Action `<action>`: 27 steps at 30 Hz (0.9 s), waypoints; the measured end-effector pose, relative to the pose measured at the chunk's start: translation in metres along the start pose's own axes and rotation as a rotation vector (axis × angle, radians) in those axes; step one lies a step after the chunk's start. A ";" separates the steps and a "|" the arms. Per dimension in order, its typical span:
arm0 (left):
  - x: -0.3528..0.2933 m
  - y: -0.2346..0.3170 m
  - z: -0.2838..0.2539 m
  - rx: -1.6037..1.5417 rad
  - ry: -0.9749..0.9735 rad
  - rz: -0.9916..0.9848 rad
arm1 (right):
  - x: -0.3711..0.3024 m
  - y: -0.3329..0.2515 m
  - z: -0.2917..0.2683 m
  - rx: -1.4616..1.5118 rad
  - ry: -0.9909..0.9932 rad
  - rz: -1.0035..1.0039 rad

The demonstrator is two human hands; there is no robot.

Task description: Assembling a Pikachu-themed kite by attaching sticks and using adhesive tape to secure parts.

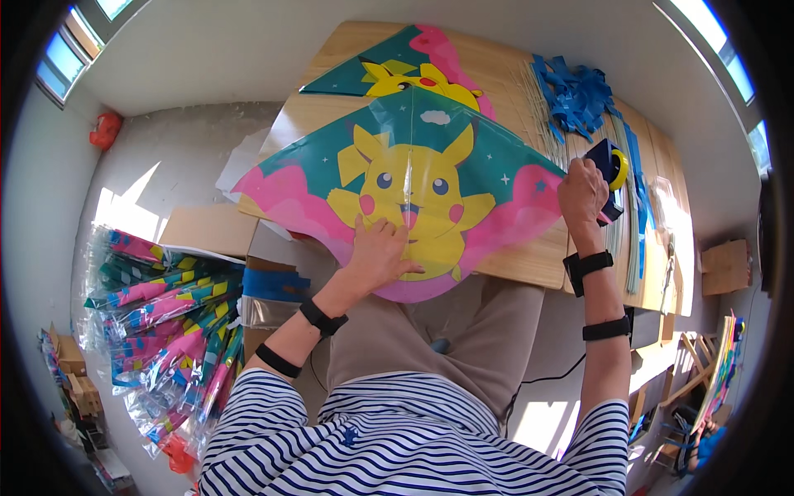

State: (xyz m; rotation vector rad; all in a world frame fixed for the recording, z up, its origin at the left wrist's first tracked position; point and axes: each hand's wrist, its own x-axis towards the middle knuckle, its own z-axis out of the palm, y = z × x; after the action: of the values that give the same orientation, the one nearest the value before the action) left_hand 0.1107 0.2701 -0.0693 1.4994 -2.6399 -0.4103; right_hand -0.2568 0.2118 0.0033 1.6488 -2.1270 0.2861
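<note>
A kite (430,178) printed with a yellow cartoon figure on green and pink lies spread on the wooden table in front of me. My left hand (380,252) rests on its lower middle, fingers apart, holding nothing. At the kite's right tip, my right hand (583,194) is closed beside a dark tape dispenser (602,153) with a yellow roll (617,169). The fingertips are turned from view, so what they pinch is hidden. Another kite (426,66) of the same print lies behind, partly covered by the first.
Blue ribbon strips (575,95) are heaped at the table's far right, by thin pale sticks (546,107). On my left, many rolled kites in clear sleeves (165,322) lean beside a cardboard box (211,230). A black cable (554,376) runs below the table on the right.
</note>
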 end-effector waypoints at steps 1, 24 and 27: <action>0.006 0.011 0.004 -0.001 -0.002 0.060 | 0.014 -0.004 -0.008 -0.027 0.040 -0.016; 0.303 0.012 0.047 -0.064 0.260 0.066 | 0.045 -0.121 0.042 0.393 0.197 -0.347; 0.284 0.000 0.051 -0.018 0.245 0.089 | 0.038 -0.129 0.059 0.519 0.167 -0.367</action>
State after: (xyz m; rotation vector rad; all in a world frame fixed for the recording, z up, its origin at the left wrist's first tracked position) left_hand -0.0464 0.0375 -0.1365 1.3256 -2.4919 -0.2260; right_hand -0.1529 0.1197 -0.0444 2.1679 -1.6666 0.8781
